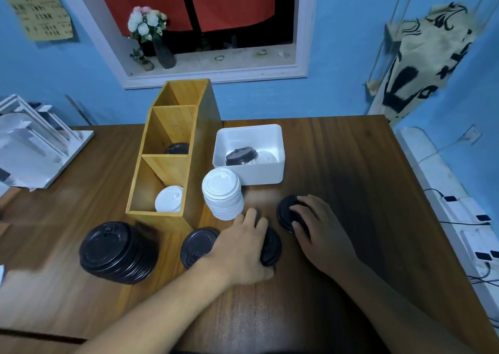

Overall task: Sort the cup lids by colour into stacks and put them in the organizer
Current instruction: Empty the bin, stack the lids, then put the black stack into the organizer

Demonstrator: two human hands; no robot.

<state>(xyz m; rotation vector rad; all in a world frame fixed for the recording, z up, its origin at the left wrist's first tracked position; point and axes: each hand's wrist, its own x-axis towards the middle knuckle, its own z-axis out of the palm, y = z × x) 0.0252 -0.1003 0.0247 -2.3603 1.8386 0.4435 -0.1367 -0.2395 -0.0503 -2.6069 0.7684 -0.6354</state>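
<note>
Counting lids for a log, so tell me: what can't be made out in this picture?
Head view:
- lying black stack: left hand covers its middle; count unclear.
- small black stack: mostly under right hand.
- black lid in organizer: divider hides most of it.
- white lids in white bin: partly covered, too small to count.
- tall black stack: blurred; count unclear.

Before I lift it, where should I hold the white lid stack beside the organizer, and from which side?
Probably grip the white lid stack low, around its bottom lids, from the near right: the lids are only nested, the wooden organizer blocks its left, the white bin its back.
</note>
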